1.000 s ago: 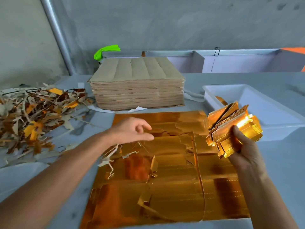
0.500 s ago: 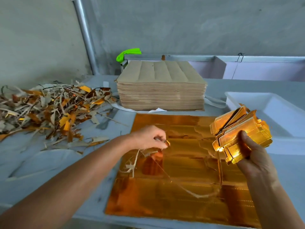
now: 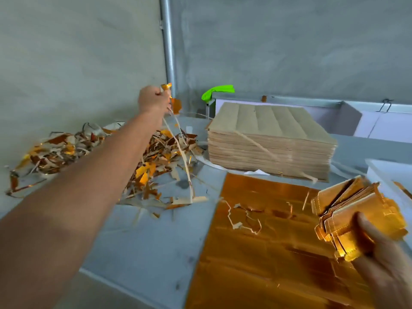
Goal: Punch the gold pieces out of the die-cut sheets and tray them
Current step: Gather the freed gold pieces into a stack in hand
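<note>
My left hand (image 3: 152, 100) is raised high over the table's left side and grips thin scrap strips (image 3: 182, 157) that dangle from it down toward the table. My right hand (image 3: 383, 264) at the lower right grips a fanned bundle of punched gold pieces (image 3: 354, 221). A gold die-cut sheet (image 3: 263, 246) lies flat in front of me, with torn outlines near its top. Only a corner of the white tray (image 3: 388, 175) shows at the right edge.
A heap of gold and brown offcuts (image 3: 89, 152) covers the table's left part. A tall stack of brown-backed sheets (image 3: 269, 139) stands behind the gold sheet, with a green object (image 3: 217, 91) beyond it. A metal pipe (image 3: 168, 45) runs up the wall.
My left hand has pulled the scrap strips off the gold sheet and swung them up and left over the offcut heap. The view has turned left. The right hand still holds its bundle.
</note>
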`<action>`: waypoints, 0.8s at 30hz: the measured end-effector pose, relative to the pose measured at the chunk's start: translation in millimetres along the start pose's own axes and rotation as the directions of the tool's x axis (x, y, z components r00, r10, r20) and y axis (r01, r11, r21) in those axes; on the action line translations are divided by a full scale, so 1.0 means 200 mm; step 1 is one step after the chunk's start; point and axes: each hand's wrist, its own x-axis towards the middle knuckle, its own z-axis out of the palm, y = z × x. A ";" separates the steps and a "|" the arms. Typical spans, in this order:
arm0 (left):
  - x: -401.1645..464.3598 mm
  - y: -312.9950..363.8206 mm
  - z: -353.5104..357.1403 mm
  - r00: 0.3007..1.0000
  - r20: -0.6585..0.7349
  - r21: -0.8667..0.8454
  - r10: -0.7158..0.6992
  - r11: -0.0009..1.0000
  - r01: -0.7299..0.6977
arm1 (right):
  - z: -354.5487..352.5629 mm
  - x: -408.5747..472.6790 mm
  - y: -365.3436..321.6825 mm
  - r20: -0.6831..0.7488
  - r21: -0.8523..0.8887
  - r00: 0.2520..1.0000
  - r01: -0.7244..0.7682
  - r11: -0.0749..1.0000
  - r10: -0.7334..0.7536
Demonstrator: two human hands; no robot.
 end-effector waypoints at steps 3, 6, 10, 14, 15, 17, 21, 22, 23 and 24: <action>0.25 0.06 -0.12 0.987 -0.144 -0.041 -0.066 0.997 0.061 | 0.03 0.04 0.04 0.050 -0.019 0.998 -0.038 0.999 0.039; 0.43 0.13 -0.22 0.952 -0.295 -0.238 -0.083 0.971 0.011 | 0.07 0.09 0.09 0.110 -0.049 0.991 -0.067 0.997 0.072; 0.45 0.06 -0.27 0.919 -0.353 0.052 0.177 0.984 -0.170 | 0.13 0.15 0.14 0.148 -0.073 0.983 -0.096 0.993 0.106; 0.09 -0.27 -0.08 0.935 0.168 0.430 0.312 0.831 -0.354 | 0.17 0.17 0.22 0.133 -0.055 0.978 -0.156 0.986 0.162; -0.01 -0.37 -0.04 0.906 0.323 0.456 0.272 0.795 -0.401 | 0.18 0.17 0.23 0.129 -0.062 0.976 -0.168 0.984 0.175; -0.18 -0.53 0.01 0.778 0.609 0.469 0.155 0.721 -0.511 | 0.19 0.16 0.26 0.133 -0.077 0.972 -0.183 0.980 0.192; -0.47 -0.69 0.03 0.465 0.861 0.472 -0.207 0.667 -0.577 | 0.22 0.15 0.29 0.164 -0.102 0.963 -0.201 0.974 0.215; -0.52 -0.72 0.04 0.422 0.855 0.515 -0.302 0.588 -0.624 | 0.24 0.15 0.29 0.166 -0.107 0.961 -0.205 0.973 0.221; -0.56 -0.75 0.04 0.407 0.843 0.537 -0.352 0.506 -0.675 | 0.25 0.15 0.30 0.162 -0.112 0.961 -0.207 0.972 0.224; -0.58 -0.78 0.03 0.420 0.835 0.548 -0.355 0.460 -0.699 | 0.26 0.14 0.30 0.160 -0.113 0.961 -0.209 0.971 0.226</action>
